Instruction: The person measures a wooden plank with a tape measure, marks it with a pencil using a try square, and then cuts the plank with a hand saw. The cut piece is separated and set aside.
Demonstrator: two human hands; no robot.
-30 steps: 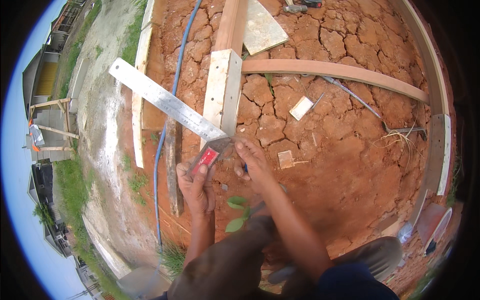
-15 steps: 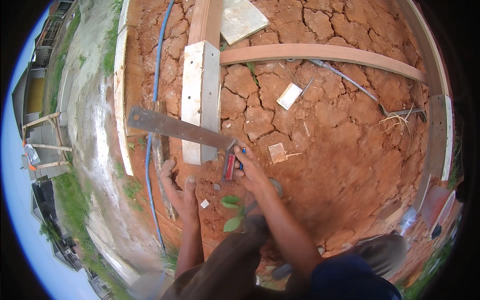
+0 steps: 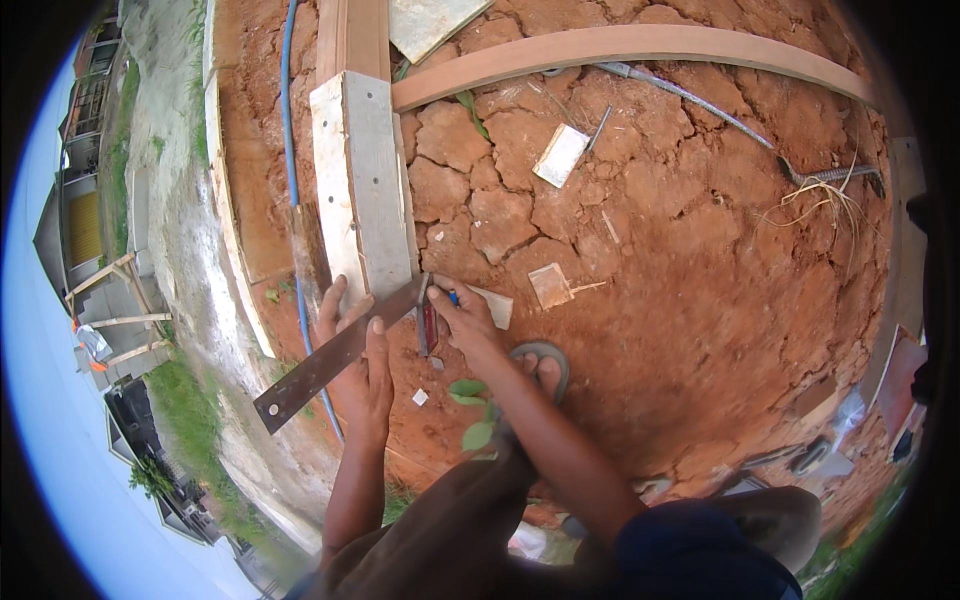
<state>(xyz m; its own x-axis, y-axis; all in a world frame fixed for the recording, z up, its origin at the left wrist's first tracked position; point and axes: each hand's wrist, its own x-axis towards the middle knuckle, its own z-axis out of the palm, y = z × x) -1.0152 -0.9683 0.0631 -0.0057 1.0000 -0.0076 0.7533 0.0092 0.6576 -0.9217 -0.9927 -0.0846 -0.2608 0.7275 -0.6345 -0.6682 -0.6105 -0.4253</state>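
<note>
A try square with a dark steel blade and a red-faced stock crosses the near end of a timber beam faced with white and grey boards. My right hand grips the square at its stock, with a slim blue pen between the same fingers. The blade slants down to the left from there. My left hand is at the beam's end, its thumb over the blade and its fingers behind it, near the white board. The blade partly hides that hand.
A long timber rail meets the beam from the right. Cracked red soil holds a pale block, a flat scrap and a metal bar. A blue hose runs at left. My sandalled foot stands near a leafy sprig.
The square has swung so its blade tip points down-left, and it has come against the beam's end. My left hand has risen to the blade and beam. The view has shifted.
</note>
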